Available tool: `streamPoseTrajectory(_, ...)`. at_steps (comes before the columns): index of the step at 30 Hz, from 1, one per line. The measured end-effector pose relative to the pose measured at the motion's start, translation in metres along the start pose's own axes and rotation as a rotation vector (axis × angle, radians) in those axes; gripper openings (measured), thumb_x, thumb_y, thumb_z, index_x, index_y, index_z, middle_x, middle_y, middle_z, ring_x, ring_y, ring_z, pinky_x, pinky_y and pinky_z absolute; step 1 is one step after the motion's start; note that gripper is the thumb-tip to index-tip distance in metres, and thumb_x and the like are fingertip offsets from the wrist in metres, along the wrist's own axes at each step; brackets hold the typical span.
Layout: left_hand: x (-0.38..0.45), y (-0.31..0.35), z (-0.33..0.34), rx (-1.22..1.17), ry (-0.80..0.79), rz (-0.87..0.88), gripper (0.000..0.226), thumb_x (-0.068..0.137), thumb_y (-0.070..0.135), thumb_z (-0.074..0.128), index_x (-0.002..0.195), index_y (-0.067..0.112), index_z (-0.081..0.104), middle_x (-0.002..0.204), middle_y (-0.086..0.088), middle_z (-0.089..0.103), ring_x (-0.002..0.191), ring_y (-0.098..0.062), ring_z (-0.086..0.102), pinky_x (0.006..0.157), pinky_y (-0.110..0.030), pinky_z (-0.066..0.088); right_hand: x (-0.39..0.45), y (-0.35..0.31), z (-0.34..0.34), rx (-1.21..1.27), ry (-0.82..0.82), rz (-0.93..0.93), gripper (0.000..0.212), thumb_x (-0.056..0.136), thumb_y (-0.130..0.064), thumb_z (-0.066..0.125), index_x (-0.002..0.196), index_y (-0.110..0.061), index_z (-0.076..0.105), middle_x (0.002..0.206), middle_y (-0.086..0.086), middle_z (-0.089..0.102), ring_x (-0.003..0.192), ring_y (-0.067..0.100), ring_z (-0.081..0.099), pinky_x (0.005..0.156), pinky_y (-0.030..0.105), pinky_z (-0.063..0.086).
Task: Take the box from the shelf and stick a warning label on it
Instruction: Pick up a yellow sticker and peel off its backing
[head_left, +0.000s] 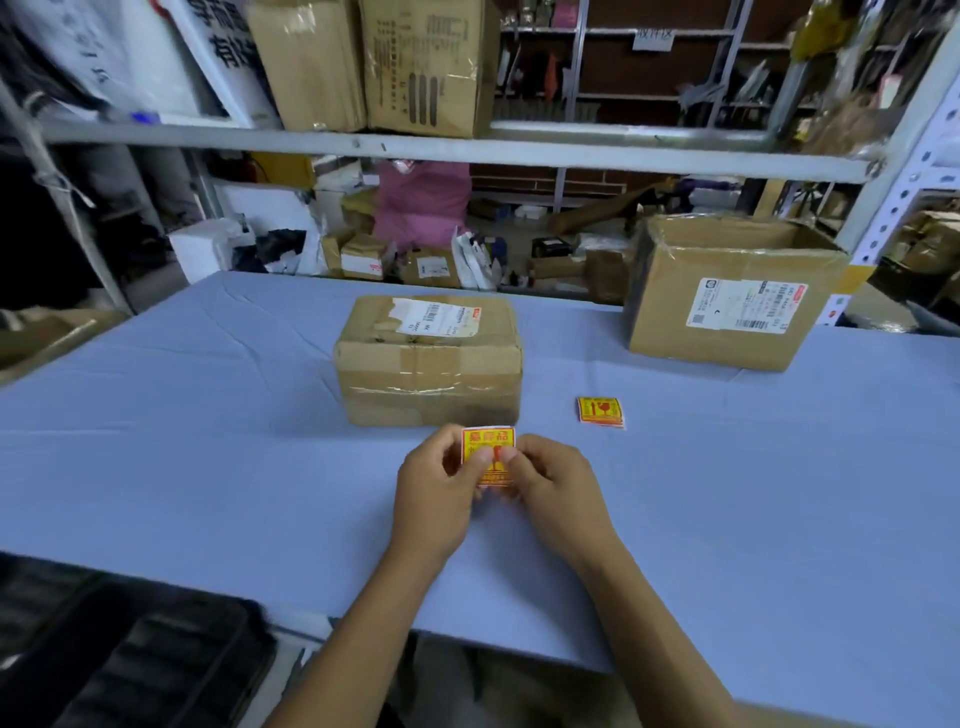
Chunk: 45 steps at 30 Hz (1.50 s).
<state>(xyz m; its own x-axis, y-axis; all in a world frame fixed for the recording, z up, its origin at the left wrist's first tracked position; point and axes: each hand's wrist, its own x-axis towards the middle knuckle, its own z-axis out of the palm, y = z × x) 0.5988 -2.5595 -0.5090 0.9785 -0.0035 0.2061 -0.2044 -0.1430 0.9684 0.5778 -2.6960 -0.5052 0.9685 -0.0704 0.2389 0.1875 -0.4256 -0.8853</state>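
Note:
A taped cardboard box (428, 358) with a white shipping label on top sits in the middle of the blue table (182, 441). Just in front of it, my left hand (439, 493) and my right hand (556, 493) pinch a yellow and red warning label (488, 441) between thumbs and fingers, held upright above the table. The lower part of the label is hidden by my fingers. A small stack of the same warning labels (601, 412) lies on the table to the right of the box.
A bigger cardboard box (727, 296) stands at the table's back right. A grey metal shelf beam (467, 148) crosses above the table, with cartons (426, 67) on it. Parcels and bags crowd the area behind the table. A dark object (130, 654) sits at bottom left.

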Motion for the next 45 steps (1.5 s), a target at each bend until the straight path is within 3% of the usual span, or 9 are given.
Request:
streamPoseTrajectory(3,-0.012,0.0,-0.029,0.103,0.028,-0.018,0.009,0.091,0.01,0.063,0.083,0.014,0.067,0.064,-0.001,0.067,0.047,-0.008,0.052,0.051,-0.025,0.045,-0.007,-0.009,0.02,-0.032,-0.004,-0.015,0.012,0.092,-0.018,0.064,0.082,-0.016,0.07,0.073,-0.004,0.071,0.066,0.002,0.059,0.062,0.016,0.043)
streamPoseTrajectory(9,-0.019,0.009,-0.023,0.258,-0.027,-0.012,0.018,0.092,0.025,0.059,0.081,0.012,0.065,0.07,-0.009,0.07,0.055,-0.02,0.065,0.054,-0.043,0.057,-0.011,-0.01,0.013,-0.044,0.031,0.027,0.014,0.094,-0.017,0.061,0.083,-0.012,0.067,0.069,0.002,0.068,0.06,0.007,0.056,0.058,0.022,0.044)
streamPoseTrajectory(16,-0.022,0.014,-0.026,0.275,-0.036,-0.038,0.021,0.094,0.028,0.06,0.084,0.01,0.065,0.073,-0.008,0.07,0.06,-0.021,0.068,0.059,-0.046,0.06,-0.012,-0.013,0.016,-0.085,0.04,0.034,0.017,0.096,-0.019,0.058,0.083,-0.012,0.066,0.073,0.005,0.07,0.063,0.009,0.058,0.059,0.023,0.045)
streamPoseTrajectory(22,-0.009,0.018,-0.005,0.271,-0.122,-0.009,0.012,0.092,0.021,0.061,0.095,0.013,0.07,0.079,-0.008,0.072,0.057,-0.014,0.064,0.051,-0.022,0.054,-0.005,-0.005,-0.009,-0.103,0.064,0.051,0.012,0.094,-0.015,0.062,0.084,-0.013,0.068,0.074,0.001,0.072,0.063,0.007,0.06,0.06,0.017,0.046)
streamPoseTrajectory(27,0.021,0.014,0.061,0.284,-0.128,0.022,0.029,0.074,0.038,0.06,0.082,0.011,0.067,0.071,-0.009,0.069,0.071,-0.032,0.066,0.064,-0.05,0.057,0.013,0.023,-0.066,-0.16,0.192,0.057,0.018,0.087,-0.007,0.066,0.076,-0.021,0.065,0.066,-0.008,0.067,0.059,0.004,0.056,0.058,0.017,0.04)
streamPoseTrajectory(34,0.072,0.009,0.13,0.272,-0.036,0.056,0.011,0.086,0.021,0.065,0.086,0.011,0.066,0.084,-0.007,0.074,0.077,-0.026,0.069,0.067,-0.035,0.055,0.058,0.063,-0.114,-0.159,0.313,0.075,0.017,0.086,-0.011,0.069,0.076,-0.024,0.068,0.064,-0.01,0.066,0.054,-0.002,0.056,0.058,0.016,0.045)
streamPoseTrajectory(37,0.085,0.0,0.135,0.311,0.055,0.068,0.015,0.087,0.023,0.062,0.081,0.01,0.062,0.078,-0.006,0.071,0.074,-0.03,0.068,0.067,-0.042,0.057,0.074,0.071,-0.116,-0.201,0.31,0.1,0.01,0.088,-0.014,0.068,0.079,-0.017,0.071,0.061,-0.011,0.064,0.051,-0.005,0.055,0.054,0.01,0.04)
streamPoseTrajectory(40,0.086,-0.005,0.135,0.332,0.066,0.063,0.022,0.087,0.027,0.062,0.075,0.009,0.058,0.07,-0.005,0.066,0.072,-0.032,0.065,0.066,-0.045,0.056,0.086,0.074,-0.114,-0.288,0.295,0.112,0.008,0.087,-0.016,0.068,0.082,-0.014,0.074,0.062,-0.007,0.064,0.057,0.003,0.058,0.055,0.015,0.041)
streamPoseTrajectory(45,0.074,0.004,0.126,0.249,0.059,0.051,0.014,0.086,0.019,0.069,0.076,0.015,0.061,0.07,0.002,0.064,0.064,-0.015,0.061,0.059,-0.025,0.048,0.079,0.07,-0.109,-0.399,0.354,0.11,0.011,0.087,-0.02,0.069,0.09,-0.011,0.072,0.08,0.004,0.066,0.073,0.018,0.058,0.064,0.023,0.039)
